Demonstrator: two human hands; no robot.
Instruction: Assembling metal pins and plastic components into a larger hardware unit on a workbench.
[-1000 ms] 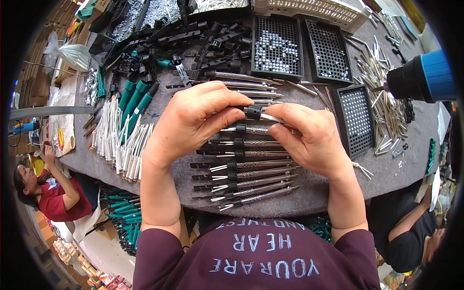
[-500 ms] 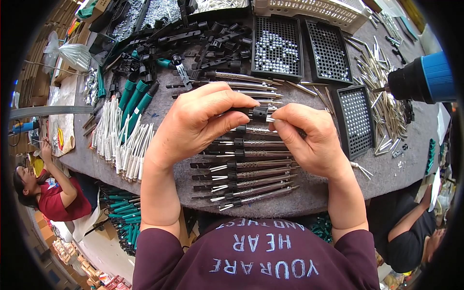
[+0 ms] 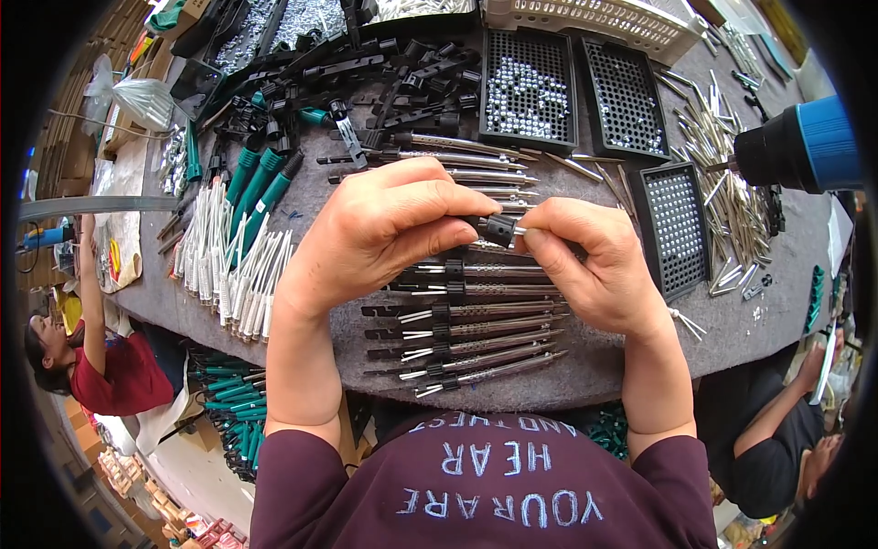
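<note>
Between my two hands is a black plastic holder (image 3: 499, 230) with a ribbed round collar, tilted slightly down to the right. My left hand (image 3: 398, 218) pinches its left part between thumb and fingers. At the collar's right end, my right hand (image 3: 590, 261) pinches a thin pale piece, mostly hidden by the fingertips. Below and behind my hands lies a row of soldering iron barrels (image 3: 503, 311), perforated metal tubes with pointed tips, black collars and white ends sticking out to the left. More metal barrels (image 3: 466, 157) lie just beyond my fingers.
White heating elements (image 3: 233, 274) and green handles (image 3: 265, 197) lie left, loose black holders (image 3: 402, 87) beyond. Black perforated trays (image 3: 528, 91) with small metal parts stand at the back, another tray (image 3: 672, 229) right. A blue-and-black power tool (image 3: 796, 146) juts in. Co-workers sit at both sides.
The black holder has tipped, its right end now lower, and shifted slightly right. Both hands keep their pinch. The co-worker at the left has raised an arm.
</note>
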